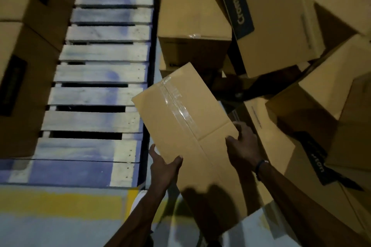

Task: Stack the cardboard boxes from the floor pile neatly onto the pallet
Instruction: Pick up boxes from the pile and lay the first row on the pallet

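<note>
I hold a taped brown cardboard box (180,118) in the air, tilted, between the pallet and the floor pile. My left hand (163,164) grips its near left edge, thumb on top. My right hand (244,146) grips its right edge, thumb over the top face. The blue and white wooden pallet (100,74) lies to the left, its slats bare in the middle. Two boxes (24,70) stand stacked along the pallet's left side. The floor pile (271,26) of jumbled boxes fills the right.
A box with a dark printed band (267,16) leans in the pile at upper right. Another plain box (192,18) stands right beside the pallet's edge. A yellow painted line (60,202) crosses the grey floor in front of the pallet.
</note>
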`<control>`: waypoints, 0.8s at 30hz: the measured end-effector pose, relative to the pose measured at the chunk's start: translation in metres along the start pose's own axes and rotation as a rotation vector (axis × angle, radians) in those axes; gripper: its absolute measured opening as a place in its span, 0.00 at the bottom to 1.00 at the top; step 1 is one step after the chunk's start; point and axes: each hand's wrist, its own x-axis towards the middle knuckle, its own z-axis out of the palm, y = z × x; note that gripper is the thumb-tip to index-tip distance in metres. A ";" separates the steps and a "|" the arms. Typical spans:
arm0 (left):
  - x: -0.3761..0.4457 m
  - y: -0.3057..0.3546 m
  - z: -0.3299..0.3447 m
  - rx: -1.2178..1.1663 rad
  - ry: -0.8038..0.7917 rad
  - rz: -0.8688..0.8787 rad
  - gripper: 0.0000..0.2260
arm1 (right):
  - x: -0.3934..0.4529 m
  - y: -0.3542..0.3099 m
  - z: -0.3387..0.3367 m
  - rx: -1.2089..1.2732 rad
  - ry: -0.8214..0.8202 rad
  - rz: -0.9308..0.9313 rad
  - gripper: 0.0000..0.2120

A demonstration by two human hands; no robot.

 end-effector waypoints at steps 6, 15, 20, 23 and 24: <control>-0.064 0.058 -0.084 -0.037 0.098 0.007 0.46 | -0.076 -0.098 -0.034 -0.018 -0.032 -0.102 0.24; -0.132 0.161 -0.245 -0.096 0.191 0.044 0.39 | -0.164 -0.255 -0.047 0.133 -0.083 -0.125 0.25; -0.161 0.221 -0.340 -0.146 0.209 0.064 0.38 | -0.229 -0.357 -0.049 0.252 -0.069 -0.140 0.25; -0.176 0.252 -0.393 -0.172 0.213 0.110 0.29 | -0.267 -0.417 -0.049 0.313 -0.056 -0.183 0.24; -0.181 0.263 -0.411 -0.188 0.205 0.126 0.28 | -0.278 -0.435 -0.049 0.329 -0.051 -0.185 0.24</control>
